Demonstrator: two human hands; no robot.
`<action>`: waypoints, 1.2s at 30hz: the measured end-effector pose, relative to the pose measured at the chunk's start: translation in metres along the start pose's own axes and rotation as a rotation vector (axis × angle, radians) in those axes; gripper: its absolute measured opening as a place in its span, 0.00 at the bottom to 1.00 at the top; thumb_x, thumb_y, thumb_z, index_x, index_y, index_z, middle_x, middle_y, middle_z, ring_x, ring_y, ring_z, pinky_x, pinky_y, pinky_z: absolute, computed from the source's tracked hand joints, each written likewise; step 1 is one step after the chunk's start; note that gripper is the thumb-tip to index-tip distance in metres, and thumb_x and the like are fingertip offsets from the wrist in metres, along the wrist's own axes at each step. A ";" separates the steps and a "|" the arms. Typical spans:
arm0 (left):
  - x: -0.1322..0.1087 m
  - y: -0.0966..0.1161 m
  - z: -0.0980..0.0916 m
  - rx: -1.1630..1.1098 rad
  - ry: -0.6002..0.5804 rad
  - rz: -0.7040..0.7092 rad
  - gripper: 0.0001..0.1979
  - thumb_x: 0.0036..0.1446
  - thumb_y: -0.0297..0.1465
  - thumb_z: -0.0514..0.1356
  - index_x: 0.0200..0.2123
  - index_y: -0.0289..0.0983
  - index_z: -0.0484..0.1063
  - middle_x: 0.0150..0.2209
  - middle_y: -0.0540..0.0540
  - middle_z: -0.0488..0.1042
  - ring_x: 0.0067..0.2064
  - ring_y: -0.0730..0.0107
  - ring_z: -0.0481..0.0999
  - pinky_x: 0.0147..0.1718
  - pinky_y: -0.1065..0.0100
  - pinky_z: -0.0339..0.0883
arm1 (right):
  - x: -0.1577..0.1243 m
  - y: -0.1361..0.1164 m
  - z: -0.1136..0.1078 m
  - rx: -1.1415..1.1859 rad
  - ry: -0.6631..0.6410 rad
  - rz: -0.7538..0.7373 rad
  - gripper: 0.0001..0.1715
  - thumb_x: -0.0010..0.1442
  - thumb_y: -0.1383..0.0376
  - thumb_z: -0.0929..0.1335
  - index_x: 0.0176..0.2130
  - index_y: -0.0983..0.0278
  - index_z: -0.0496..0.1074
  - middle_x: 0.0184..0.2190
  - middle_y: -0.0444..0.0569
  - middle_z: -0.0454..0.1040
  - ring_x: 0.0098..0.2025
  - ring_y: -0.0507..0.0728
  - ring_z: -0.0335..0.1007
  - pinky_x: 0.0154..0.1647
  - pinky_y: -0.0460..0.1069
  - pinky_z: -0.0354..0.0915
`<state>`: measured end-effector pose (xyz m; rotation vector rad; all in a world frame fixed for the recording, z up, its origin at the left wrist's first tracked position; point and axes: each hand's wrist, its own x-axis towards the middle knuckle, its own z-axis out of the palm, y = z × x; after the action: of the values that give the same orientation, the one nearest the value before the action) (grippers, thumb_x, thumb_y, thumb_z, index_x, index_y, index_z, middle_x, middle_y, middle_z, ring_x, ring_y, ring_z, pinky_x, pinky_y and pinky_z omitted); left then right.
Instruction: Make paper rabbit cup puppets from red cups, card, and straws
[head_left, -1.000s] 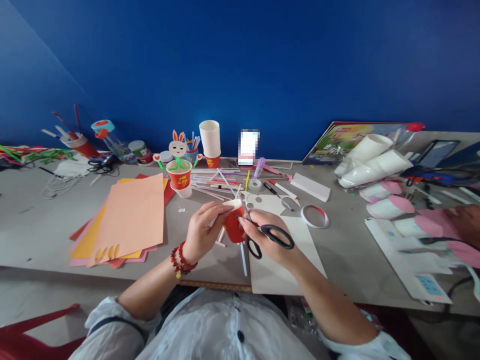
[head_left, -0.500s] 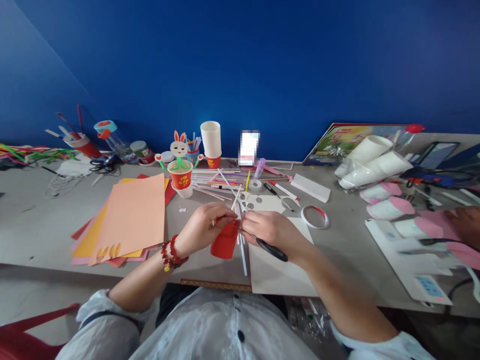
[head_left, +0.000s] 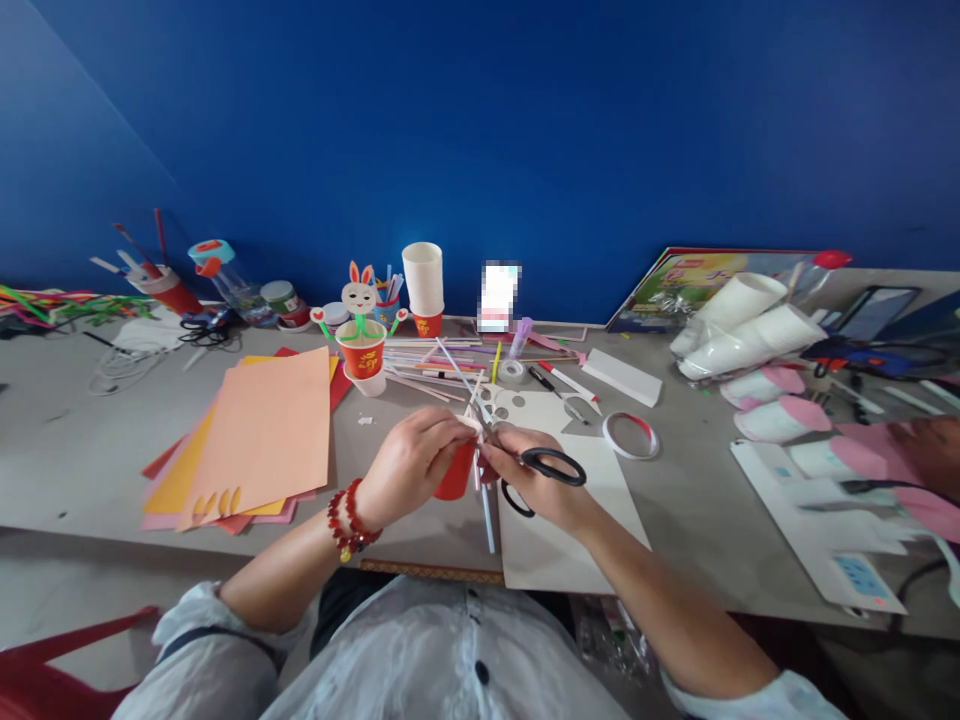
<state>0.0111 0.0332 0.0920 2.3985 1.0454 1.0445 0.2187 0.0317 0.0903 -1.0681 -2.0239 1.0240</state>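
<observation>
My left hand is closed around the rim of a red paper cup, which it holds tilted over the table. In my right hand is a pair of scissors with black handles; the blades reach toward the cup's rim. Fingers hide where the blades and the cup meet. Under and beside the cup lie several thin straws. A white sheet of paper lies beneath my right hand.
Left of my hands is a stack of coloured paper. A red cup with a rabbit figure stands behind it. A tape roll lies to the right, near a power strip. Another person's hand shows at the right edge.
The scissors have turned in my right hand, and both handle loops now show spread apart. The cup has shifted slightly and is more covered by my left hand.
</observation>
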 end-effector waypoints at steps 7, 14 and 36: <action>-0.007 -0.003 0.008 -0.002 0.100 0.051 0.13 0.65 0.22 0.51 0.47 0.36 0.72 0.40 0.42 0.76 0.42 0.65 0.75 0.42 0.64 0.71 | 0.000 0.004 0.024 0.551 0.186 0.278 0.20 0.60 0.49 0.69 0.29 0.62 0.73 0.23 0.46 0.77 0.24 0.57 0.76 0.26 0.50 0.74; -0.013 -0.008 0.016 0.065 0.205 0.101 0.15 0.63 0.20 0.53 0.49 0.38 0.71 0.40 0.42 0.77 0.41 0.64 0.74 0.43 0.61 0.70 | 0.008 -0.009 0.031 0.872 0.243 0.422 0.17 0.55 0.52 0.72 0.27 0.62 0.75 0.21 0.45 0.77 0.20 0.55 0.74 0.23 0.47 0.72; 0.019 -0.032 -0.011 -0.590 -0.094 -0.165 0.08 0.64 0.32 0.59 0.42 0.38 0.78 0.41 0.43 0.78 0.43 0.66 0.77 0.43 0.67 0.70 | -0.001 -0.020 -0.028 -0.287 -0.029 -0.232 0.19 0.68 0.62 0.64 0.26 0.63 0.69 0.38 0.50 0.72 0.40 0.56 0.69 0.42 0.50 0.63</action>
<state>-0.0038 0.0685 0.0913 1.8355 0.7524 0.9986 0.2341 0.0329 0.1210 -0.9320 -2.3042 0.6477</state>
